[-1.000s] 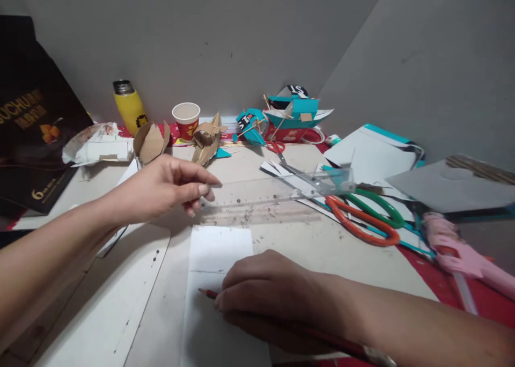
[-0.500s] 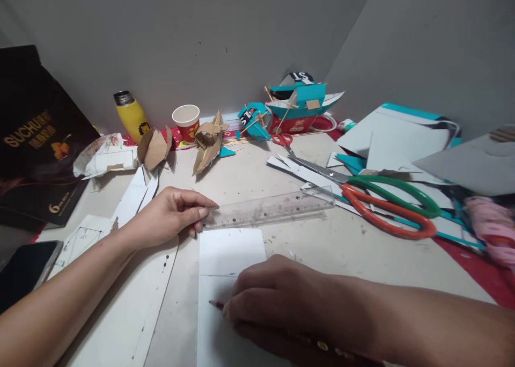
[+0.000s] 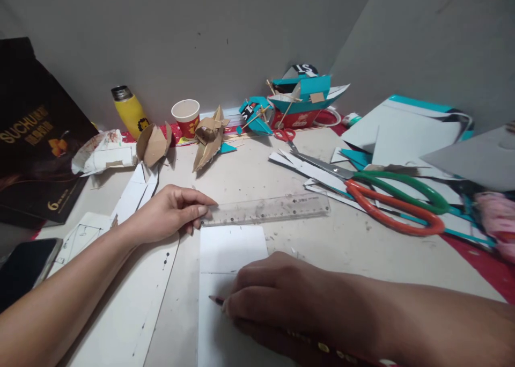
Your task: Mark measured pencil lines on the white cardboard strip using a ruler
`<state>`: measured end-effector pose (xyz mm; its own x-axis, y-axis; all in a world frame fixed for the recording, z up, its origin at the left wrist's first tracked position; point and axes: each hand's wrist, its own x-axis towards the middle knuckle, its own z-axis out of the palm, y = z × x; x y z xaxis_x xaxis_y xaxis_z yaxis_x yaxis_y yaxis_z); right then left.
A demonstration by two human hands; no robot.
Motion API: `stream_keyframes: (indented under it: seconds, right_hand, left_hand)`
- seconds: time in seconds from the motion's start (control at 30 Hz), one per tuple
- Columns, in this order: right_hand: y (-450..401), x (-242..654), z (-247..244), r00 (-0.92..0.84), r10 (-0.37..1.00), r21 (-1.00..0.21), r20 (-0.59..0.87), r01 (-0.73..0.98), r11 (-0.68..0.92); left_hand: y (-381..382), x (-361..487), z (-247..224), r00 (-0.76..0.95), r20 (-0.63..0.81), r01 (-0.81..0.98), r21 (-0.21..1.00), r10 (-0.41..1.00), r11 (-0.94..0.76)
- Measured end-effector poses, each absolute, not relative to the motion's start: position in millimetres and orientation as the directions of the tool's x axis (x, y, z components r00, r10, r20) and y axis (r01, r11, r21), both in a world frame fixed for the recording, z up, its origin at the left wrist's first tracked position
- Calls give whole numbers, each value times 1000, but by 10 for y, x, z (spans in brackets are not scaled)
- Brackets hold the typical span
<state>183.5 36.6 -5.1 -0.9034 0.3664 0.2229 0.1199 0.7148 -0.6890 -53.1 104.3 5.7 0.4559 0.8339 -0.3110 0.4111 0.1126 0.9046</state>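
At a pale table (image 3: 249, 166) beneath grey walls (image 3: 161, 45) that are meeting in a corner, a person's left hand (image 3: 173, 214) is pinching one end of a clear ruler (image 3: 265, 210) between thumb and fingers, while the right hand (image 3: 273, 289) is gripping a pencil (image 3: 218, 300), its point facing left over a white paper (image 3: 229, 249). The ruler is lying just past the paper's far edge. Dark specks are dotting the table around it. A card (image 3: 132, 313) is stretching under the left forearm, near a phone (image 3: 26, 268) and a dark box (image 3: 44, 125). Toward the back wall, a yellow bottle (image 3: 131, 112) and a cup (image 3: 187, 124) are standing upright near a cardboard model (image 3: 208, 139), and a teal model (image 3: 316, 88) is sitting by the corner. At right, big scissors (image 3: 396, 208) are lying across paper strips (image 3: 306, 173), a pink object (image 3: 499, 217) is blurring at the edge, and a red covering (image 3: 475, 262) is showing beyond the table.
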Motion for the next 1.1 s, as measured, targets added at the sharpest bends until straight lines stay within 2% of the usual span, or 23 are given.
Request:
stream_keyframes:
  seconds: [0.2,0.57,0.7,0.8,0.9,1.0,1.1]
  right_hand:
    - [397,1835,-54,-930,299,-632,215,100,769]
    - [401,1833,-75,-925,315,-670,210,98,736]
    - [368,1837,-128,-902,325,-668,283,58,742]
    - [316,1834,-122,-813,465,-710,351,93,698]
    - [305,1810,-84,-636,677,-766,369,205,610]
    - [355,1768,-77,-391,887,-869,244,317,379]
    - [417,1728,-119,-270,957,-916,105,349,199]
  left_hand:
    - [1028,-526,56,455,-303,431,898,837,91]
    - [1041,-533,28,450,-296,435,897,843,83]
    - [1031,-530,22,443,-297,431,898,846,89]
    - [1025,-530,10,443,-292,432,898,848,83]
    - [1026,-533,-2,455,-278,428,901,846,66]
    - [1028,-535,-5,468,-271,429,902,841,52]
    - [1029,-534,0,470,-269,434,900,840,46]
